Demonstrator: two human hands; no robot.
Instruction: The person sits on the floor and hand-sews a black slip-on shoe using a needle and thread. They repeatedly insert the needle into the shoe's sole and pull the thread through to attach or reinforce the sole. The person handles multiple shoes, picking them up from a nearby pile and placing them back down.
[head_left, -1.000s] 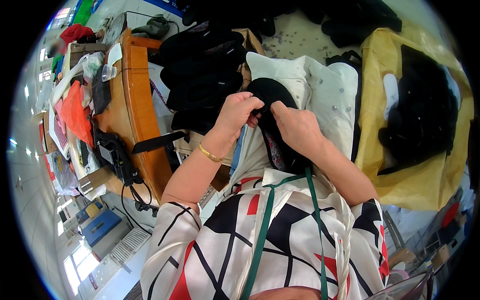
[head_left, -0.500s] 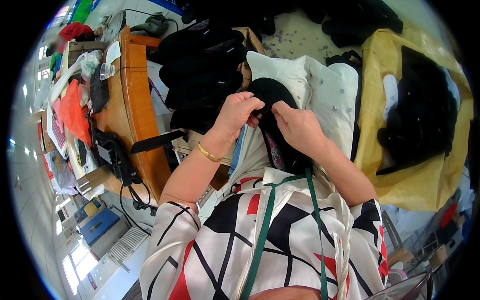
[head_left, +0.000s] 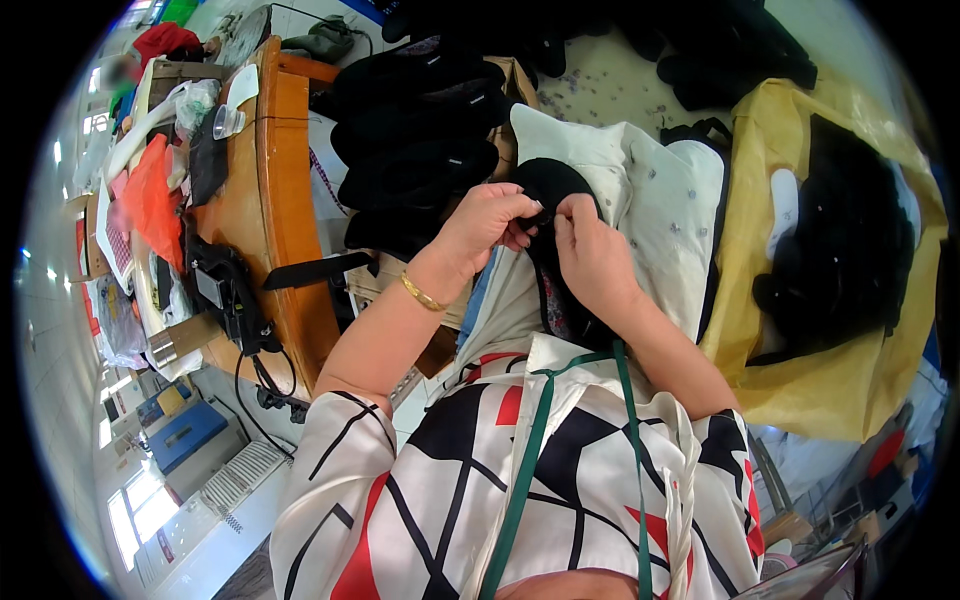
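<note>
A black cloth shoe (head_left: 556,178) lies lengthwise over my lap, its toe pointing away and a patterned lining showing along its opening. My left hand (head_left: 492,222), with a gold bangle at the wrist, is closed, thumb and fingers pinching the shoe's upper near the toe. Just to its right, my right hand (head_left: 594,252) rests over the shoe with thumb and fingertips pressed together. Whatever sits between those right fingertips is too small or too hidden to make out. Beneath the shoe, a white cloth (head_left: 668,215) covers my lap.
Black shoes (head_left: 415,175) are piled left of the lap. A yellow bag (head_left: 735,300) holding dark items and a pale insole (head_left: 783,205) stands at the right. On the left is a wooden table (head_left: 285,180) with a black device (head_left: 215,290) and an orange-red bag (head_left: 152,205).
My right hand has turned slightly more upright, its fingertips still close to the left hand's. The whole view has shifted a little; the shoe remains on the lap.
</note>
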